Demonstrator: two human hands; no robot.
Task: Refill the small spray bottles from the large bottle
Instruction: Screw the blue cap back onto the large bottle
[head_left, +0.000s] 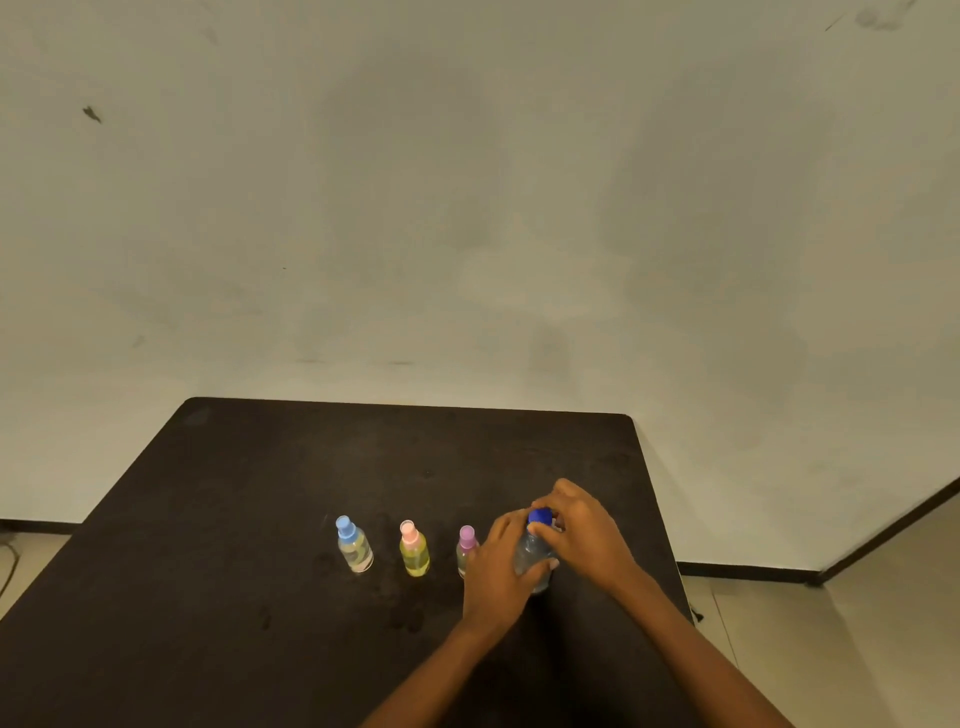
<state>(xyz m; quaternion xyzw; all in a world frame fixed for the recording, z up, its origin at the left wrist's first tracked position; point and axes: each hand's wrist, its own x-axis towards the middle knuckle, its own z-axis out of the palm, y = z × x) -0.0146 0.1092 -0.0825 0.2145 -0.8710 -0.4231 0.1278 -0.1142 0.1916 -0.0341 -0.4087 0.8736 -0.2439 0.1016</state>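
Four bottles in all, on one dark table filling the lower view from about eight o'clock round to four, with pale wall behind at twelve and light floor at four. On the table's right half, toward five o'clock from its middle, the large bottle: clear, upright, standing on the tabletop. Wrapped round its body from the nine o'clock side, the left hand, fingers curled on the plastic, steadying. Over its top from the three o'clock side, the right hand, fingertips pinching the blue cap, apparently for twisting; whether loosened or tight, cannot tell. At nine o'clock of the large bottle, in a row running leftward, three small spray bottles, all upright, all with spray tops on. Nearest, just beside the left hand and partly hidden by it, the purple-topped bottle. Then the pink-topped bottle, yellow in look. Farthest out, the blue-topped bottle, some pale liquid inside. Exact fill levels too small to read. Judged from this: very early in the job. Large bottle capped, no small bottle opened, nothing visibly poured. Left to do: blue cap off, each spray top off in turn, pouring into all three, tops back on.
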